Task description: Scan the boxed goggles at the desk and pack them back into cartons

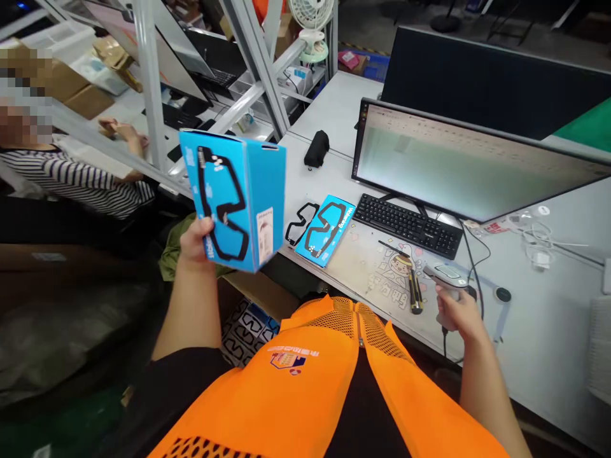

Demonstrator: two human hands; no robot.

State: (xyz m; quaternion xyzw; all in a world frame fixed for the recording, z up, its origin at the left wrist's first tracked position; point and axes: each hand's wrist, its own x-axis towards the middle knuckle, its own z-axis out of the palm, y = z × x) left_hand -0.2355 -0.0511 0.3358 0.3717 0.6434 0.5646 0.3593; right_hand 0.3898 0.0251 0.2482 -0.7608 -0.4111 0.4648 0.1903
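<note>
My left hand [195, 240] is closed on the lower left edge of a blue box [267, 191] with a black outline print, held up beyond the table's front edge. A white label with small print shows on the box's right side. My right hand [461, 312] grips a grey barcode scanner [446, 277] by its handle, over the right part of the desk mat. Left of the scanner lies a black and yellow utility knife [415, 292]. Another blue box [327, 230] lies flat on the table, left of the keyboard.
A monitor [458, 159] stands behind a black keyboard [405, 222] on the white table [539, 305]. A black pouch [317, 149] and coiled white cables [539, 245] lie there. An open carton [260, 292] with boxes is below. Across a metal frame [260, 70] sits a person in a striped top [81, 168].
</note>
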